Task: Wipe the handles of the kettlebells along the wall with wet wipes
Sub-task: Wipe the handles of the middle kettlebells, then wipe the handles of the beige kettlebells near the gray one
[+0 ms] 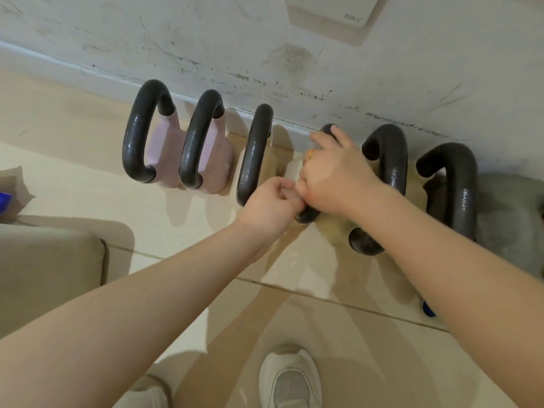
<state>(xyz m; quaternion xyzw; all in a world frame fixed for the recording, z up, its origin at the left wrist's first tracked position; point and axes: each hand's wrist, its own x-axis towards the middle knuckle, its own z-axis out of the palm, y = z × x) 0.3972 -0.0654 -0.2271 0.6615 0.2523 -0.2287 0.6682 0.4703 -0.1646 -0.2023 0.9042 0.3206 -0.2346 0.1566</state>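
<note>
Several kettlebells with dark handles stand in a row against the wall. Two at the left have pink bodies (160, 148), the middle ones are beige, and the one at the far right is grey (506, 219). My right hand (332, 175) lies over the handle of the fourth kettlebell (307, 214), covering most of it. A wet wipe is not clearly visible under it. My left hand (272, 204) is closed beside the right one, its fingers pinched at the near end of that same handle, next to the third handle (253, 154).
The scuffed white wall (265, 48) runs behind the row, with a white box (332, 13) mounted on it above. A beige cushioned block (50, 260) sits at the left. My white shoes (290, 378) stand on the tiled floor below.
</note>
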